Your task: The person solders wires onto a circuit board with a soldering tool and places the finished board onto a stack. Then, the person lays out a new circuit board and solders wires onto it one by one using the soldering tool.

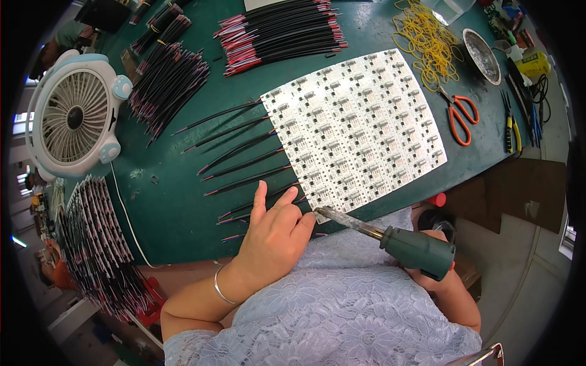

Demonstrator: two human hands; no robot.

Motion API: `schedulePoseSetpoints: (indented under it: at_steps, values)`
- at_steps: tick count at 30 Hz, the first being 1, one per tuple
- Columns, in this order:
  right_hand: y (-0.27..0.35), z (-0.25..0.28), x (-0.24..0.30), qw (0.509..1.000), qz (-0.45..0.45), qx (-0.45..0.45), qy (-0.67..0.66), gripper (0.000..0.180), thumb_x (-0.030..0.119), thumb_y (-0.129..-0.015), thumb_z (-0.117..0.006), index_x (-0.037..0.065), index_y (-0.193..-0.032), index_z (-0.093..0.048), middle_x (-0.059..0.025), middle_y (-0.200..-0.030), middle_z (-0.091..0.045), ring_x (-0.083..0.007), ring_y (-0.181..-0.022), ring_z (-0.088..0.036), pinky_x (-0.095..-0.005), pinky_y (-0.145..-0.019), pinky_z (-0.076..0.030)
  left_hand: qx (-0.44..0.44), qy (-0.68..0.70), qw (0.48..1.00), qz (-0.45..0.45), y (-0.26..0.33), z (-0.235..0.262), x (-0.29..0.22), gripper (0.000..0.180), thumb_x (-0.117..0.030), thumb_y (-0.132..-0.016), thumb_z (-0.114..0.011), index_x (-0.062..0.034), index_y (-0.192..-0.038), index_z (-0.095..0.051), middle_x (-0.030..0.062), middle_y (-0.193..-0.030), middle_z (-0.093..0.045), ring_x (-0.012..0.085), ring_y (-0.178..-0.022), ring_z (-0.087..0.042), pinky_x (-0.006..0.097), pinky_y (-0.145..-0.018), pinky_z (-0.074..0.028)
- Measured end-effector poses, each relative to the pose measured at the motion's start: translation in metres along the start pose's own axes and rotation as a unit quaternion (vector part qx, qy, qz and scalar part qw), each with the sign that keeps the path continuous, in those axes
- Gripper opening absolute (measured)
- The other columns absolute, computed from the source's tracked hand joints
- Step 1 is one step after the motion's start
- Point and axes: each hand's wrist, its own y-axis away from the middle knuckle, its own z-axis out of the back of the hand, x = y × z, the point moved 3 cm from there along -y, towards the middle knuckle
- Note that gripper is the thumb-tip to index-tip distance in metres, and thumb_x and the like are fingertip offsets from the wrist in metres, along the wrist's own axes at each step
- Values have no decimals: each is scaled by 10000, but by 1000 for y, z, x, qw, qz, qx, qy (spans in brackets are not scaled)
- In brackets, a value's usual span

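A white sheet of joined circuit boards (366, 122) lies on the green table, rows of small components across it. Black wire leads (244, 149) stick out from its left edge. At the near left corner my left hand (271, 235) rests with thumb and forefinger pinched, apparently on a wire lead; the fingers mostly hide it. Other fingers are raised, and a few leads pass beneath the hand. My right hand (430, 283) grips the green handle of a soldering iron (418, 249), partly hidden behind it. The iron's tip meets the sheet's corner beside my left fingertips.
Bundles of black wires (281, 36) lie at the back. A fan (76, 116) stands left, above a stack of wired boards (101, 238). Yellow cord (427, 39), a metal bowl (482, 56), orange-handled scissors (459, 122) and yellow-handled pliers (511, 131) lie right.
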Motion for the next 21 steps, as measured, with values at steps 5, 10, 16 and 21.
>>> schedulePoseSetpoints:
  at_steps: [5,10,16,21]
  values:
    - [1,-2,-1,1000,19,-12,6,288,123,-596,-699,66,-878,-688,-87,-852,-673,-292,-723,-622,-370,-658,-497,4,-2,1000,1,0,0,0,136,-34,-779,-650,-23,-913,-670,73,-767,-476,319,-1013,-629,671,-1032,-280]
    - [-15,7,12,998,32,-30,-34,277,70,-598,-674,44,-873,-686,-99,-818,-676,-284,-669,-634,-347,-605,-509,9,-4,1000,4,0,-1,-1,137,-33,-781,-644,-21,-916,-669,74,-770,-480,320,-1020,-626,671,-1032,-279]
    - [-12,8,14,998,45,-31,-32,223,19,-610,-625,26,-831,-653,-114,-800,-660,-287,-662,-632,-376,-597,-497,3,-5,1000,3,-1,-1,-1,133,-30,-768,-656,-28,-900,-672,73,-764,-489,322,-1025,-626,670,-1025,-291]
    - [-5,4,5,999,24,-35,-32,244,84,-584,-682,48,-826,-681,-102,-796,-669,-279,-652,-632,-340,-594,-508,-8,0,1000,-3,0,-1,1,134,-15,-754,-668,-24,-888,-670,69,-762,-492,322,-1012,-632,670,-1025,-293]
